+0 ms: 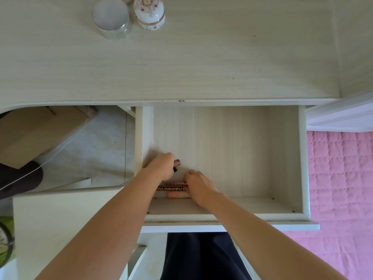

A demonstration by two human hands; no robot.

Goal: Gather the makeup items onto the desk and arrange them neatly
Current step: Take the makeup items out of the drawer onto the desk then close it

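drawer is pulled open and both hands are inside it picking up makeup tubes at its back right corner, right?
Not quite. In the head view the drawer is open and both the left hand and right hand are inside, but the makeup tubes lie at its front left corner.

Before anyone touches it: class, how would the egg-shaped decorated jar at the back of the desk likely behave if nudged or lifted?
The egg-shaped jar looks glossy and ceramic, so it is probably fragile and somewhat slippery. It stands tall on a narrow base, so a sideways push may tip it. Its rounded body would likely roll across the desk, perhaps into the round container close beside it.
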